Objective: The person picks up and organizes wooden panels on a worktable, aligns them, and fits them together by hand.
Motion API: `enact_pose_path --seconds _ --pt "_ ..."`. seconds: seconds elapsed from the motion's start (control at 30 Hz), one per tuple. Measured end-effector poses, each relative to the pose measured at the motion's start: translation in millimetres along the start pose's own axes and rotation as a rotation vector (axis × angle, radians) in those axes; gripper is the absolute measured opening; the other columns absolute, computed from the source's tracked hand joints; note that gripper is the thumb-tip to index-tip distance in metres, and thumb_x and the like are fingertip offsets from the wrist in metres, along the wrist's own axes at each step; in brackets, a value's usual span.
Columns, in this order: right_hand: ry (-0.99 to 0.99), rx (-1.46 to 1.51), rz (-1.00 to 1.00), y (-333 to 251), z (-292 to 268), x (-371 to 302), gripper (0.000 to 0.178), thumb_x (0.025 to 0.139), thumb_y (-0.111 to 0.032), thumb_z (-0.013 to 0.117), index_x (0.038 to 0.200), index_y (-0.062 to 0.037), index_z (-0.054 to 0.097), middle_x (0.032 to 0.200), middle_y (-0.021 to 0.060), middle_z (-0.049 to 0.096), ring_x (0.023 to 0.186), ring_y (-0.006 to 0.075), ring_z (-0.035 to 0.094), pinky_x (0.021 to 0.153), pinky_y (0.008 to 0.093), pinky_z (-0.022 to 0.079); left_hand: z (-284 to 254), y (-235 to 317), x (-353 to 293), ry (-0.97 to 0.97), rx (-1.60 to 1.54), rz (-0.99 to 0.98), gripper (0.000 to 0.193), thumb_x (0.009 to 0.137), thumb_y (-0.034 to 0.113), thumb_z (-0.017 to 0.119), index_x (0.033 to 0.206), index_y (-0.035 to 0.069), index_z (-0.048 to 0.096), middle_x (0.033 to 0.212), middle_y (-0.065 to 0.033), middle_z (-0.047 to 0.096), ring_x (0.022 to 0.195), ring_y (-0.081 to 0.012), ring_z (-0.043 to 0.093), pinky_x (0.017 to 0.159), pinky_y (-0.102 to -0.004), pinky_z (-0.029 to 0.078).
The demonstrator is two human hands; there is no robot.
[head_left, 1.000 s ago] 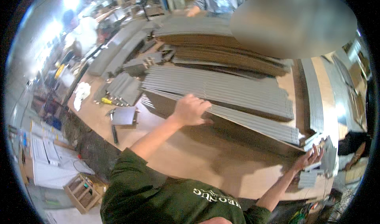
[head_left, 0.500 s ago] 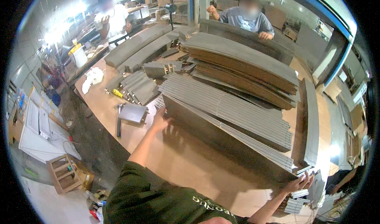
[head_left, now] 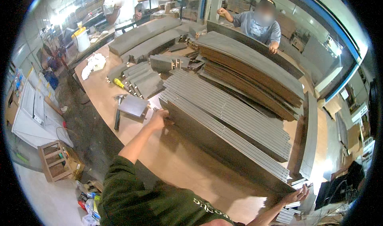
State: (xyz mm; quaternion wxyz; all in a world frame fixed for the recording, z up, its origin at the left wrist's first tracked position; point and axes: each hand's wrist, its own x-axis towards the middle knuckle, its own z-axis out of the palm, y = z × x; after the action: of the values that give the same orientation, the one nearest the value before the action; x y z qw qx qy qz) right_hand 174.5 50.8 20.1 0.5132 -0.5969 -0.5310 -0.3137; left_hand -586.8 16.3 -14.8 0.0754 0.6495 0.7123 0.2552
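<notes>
Monitored remotely, I see the front panel along the near side of the panel row, left hand curled around 1 end, right hand loosely open against the other, seemingly bracing it upright.

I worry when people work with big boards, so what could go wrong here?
The front board stands on edge with the left hand and right hand at its ends; it might tip and pinch them. The stack of boards behind looks uneven, so a bump could perhaps make some slide. The hammer lies close to the edge of the table, so a stray elbow might knock it off.
</notes>
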Motion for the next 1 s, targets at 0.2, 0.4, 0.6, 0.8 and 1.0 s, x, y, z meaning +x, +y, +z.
enact_pose_path --seconds 0.2,0.4,0.6,0.8,1.0 --pt "0.025 -0.108 -0.108 -29.7 -1.2 7.6 0.032 0.099 -0.021 0.036 0.101 -0.0018 0.061 0.108 0.0107 0.061 0.111 0.0331 0.049 0.100 0.0475 0.037 -5.8 -6.4 -15.5 -0.073 -0.467 -0.101 0.041 0.076 0.035 0.072 0.098 0.002 0.063 0.099 -0.0093 0.064 0.099 -0.0227 0.059 0.088 -0.0382 0.042" --pt "-0.015 -0.021 -0.082 -44.9 -2.9 21.0 0.041 0.099 -0.036 0.037 0.108 -0.0027 0.060 0.111 0.0102 0.061 0.112 0.0310 0.049 0.097 0.0462 0.037 -57.5 59.2 34.8 0.395 -1.359 -0.081 0.043 0.095 0.036 0.042 0.112 0.001 0.059 0.100 -0.0118 0.065 0.093 -0.0193 0.061 0.091 -0.0378 0.042" --pt "-0.060 0.006 -0.018 7.4 4.3 19.8 0.049 0.092 -0.044 0.050 0.117 -0.0021 0.057 0.128 0.0162 0.048 0.114 0.0333 0.048 0.097 0.0446 0.039 -3.1 77.2 56.3 0.526 -1.032 -0.113 0.038 0.096 0.034 0.039 0.109 0.004 0.059 0.075 -0.0074 0.068 0.077 -0.0130 0.063 0.075 -0.0257 0.046" --pt "-0.477 0.078 -0.149 -162.6 -0.6 68.9 0.059 0.087 -0.050 0.054 0.121 -0.0013 0.054 0.128 0.0180 0.051 0.116 0.0359 0.048 0.096 0.0453 0.038 -53.1 38.7 25.6 0.220 -1.203 -0.201 0.049 0.091 0.037 0.049 0.131 0.010 0.046 0.113 -0.0136 0.061 0.104 -0.0190 0.055 0.091 -0.0320 0.042" --pt "-1.390 0.094 -0.149 -288.9 1.0 70.1 0.059 0.065 -0.055 0.073 0.107 -0.0144 0.067 0.096 0.0113 0.069 0.090 0.0295 0.065 0.080 0.0386 0.050 -87.6 -51.7 -35.5 -0.200 0.738 -0.358 0.067 0.076 0.016 0.063 0.139 0.015 0.039 0.139 -0.0160 0.042 0.132 -0.0324 0.036 0.106 -0.0471 0.030"
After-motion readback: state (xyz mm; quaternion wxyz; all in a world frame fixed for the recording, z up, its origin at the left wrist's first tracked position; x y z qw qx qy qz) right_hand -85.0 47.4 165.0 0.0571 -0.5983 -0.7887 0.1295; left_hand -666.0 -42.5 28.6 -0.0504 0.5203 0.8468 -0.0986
